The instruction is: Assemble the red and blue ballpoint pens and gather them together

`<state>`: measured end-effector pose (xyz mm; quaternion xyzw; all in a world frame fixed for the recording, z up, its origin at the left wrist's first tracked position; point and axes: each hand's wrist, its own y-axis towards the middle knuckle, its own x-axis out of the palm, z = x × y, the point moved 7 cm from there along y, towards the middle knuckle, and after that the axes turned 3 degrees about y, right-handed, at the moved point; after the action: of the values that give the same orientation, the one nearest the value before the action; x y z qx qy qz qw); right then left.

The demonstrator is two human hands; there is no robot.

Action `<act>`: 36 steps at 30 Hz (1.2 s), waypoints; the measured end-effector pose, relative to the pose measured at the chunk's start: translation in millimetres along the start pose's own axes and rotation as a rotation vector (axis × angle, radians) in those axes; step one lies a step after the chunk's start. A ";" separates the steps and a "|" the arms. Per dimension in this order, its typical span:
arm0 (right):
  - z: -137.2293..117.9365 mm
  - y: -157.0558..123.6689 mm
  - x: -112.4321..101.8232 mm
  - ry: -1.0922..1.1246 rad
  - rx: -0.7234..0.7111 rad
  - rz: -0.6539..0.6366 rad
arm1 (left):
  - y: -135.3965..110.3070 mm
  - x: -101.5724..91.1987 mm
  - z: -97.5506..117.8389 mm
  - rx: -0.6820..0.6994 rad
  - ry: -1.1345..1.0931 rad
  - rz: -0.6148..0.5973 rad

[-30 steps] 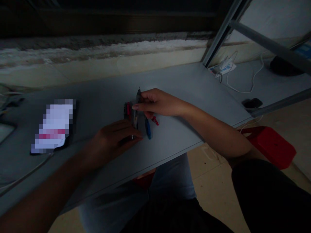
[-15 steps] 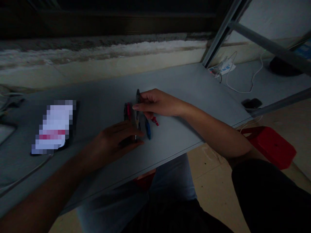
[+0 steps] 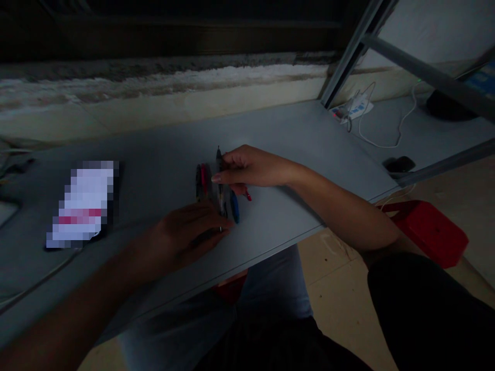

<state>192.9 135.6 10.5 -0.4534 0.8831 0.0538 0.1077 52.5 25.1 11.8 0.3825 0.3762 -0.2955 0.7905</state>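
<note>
In the head view, the room was dim, with a grey counter [image 3: 286, 139] running beneath a rough, peeling wall [image 3: 185, 82]. A dark pen [image 3: 221, 195] stood tilted above the counter, pinched between the thumb and fingers of the right hand [image 3: 247, 166]. The left hand [image 3: 193, 226] curled around its near end; whether that grip was pressed on it, I could not tell. A blue pen [image 3: 235, 207] and a pink pen [image 3: 203, 178] lay just beside. The held pen looked light, stiff and probably slick, likely best taken mid-barrel. Fingers hid its near end, a red pen [image 3: 248, 195] was partly covered, and blocky blurring masked the phone [image 3: 83, 201] screen.
</note>
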 end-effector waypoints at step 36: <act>-5.3 -4.8 25.4 -0.037 0.115 -0.195 | 1.0 -5.2 12.4 0.061 0.053 0.027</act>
<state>181.7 111.7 9.6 -0.5291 0.8343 0.0009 0.1545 55.0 16.4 21.7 0.4189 0.3827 -0.2859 0.7722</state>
